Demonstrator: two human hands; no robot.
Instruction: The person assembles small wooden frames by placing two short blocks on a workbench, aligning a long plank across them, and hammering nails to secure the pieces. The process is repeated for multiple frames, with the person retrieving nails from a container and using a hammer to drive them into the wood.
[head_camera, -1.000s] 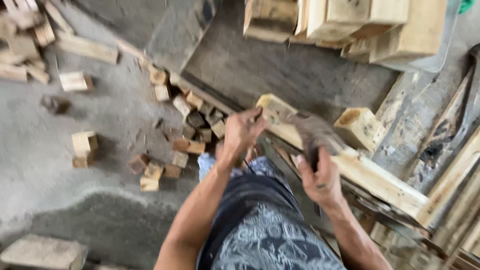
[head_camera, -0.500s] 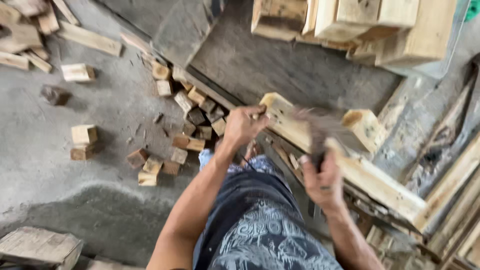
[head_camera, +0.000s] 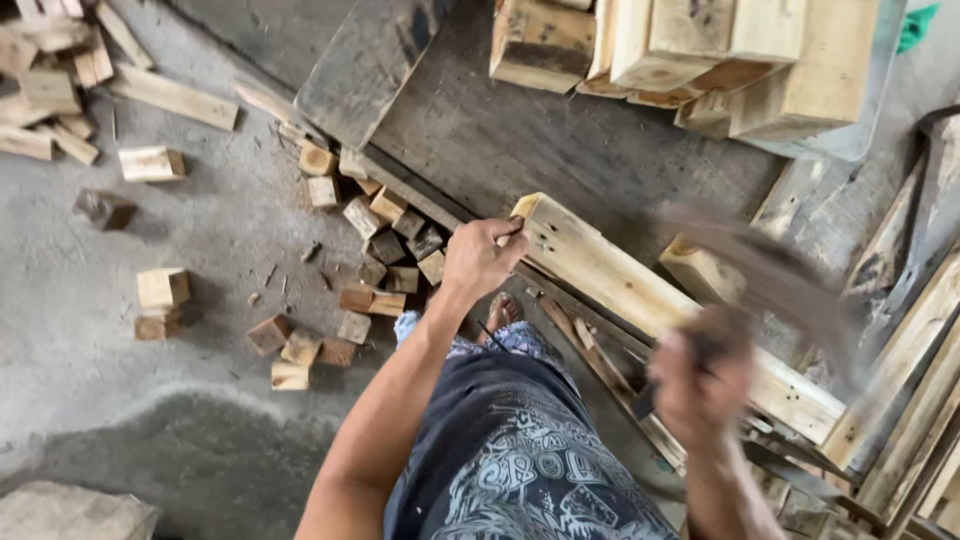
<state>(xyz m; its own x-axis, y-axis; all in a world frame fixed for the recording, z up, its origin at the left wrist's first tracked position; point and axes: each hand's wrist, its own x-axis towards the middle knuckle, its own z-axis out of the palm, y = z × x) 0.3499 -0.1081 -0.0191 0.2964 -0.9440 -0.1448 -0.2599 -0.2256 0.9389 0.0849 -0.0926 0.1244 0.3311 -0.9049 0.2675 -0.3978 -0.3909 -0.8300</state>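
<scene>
At centre frame, left hand grips the near end of a pale wooden plank. Right hand, lower right, is closed around a blurred hammer above the plank.

Concrete floor under scattered wood blocks

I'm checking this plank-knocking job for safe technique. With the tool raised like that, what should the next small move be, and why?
Probably bring the blurred tool in the right hand down onto the pale plank, well clear of the left hand. That hand grips the plank's near end, fingers over its edge, so the strike should land farther along.
</scene>
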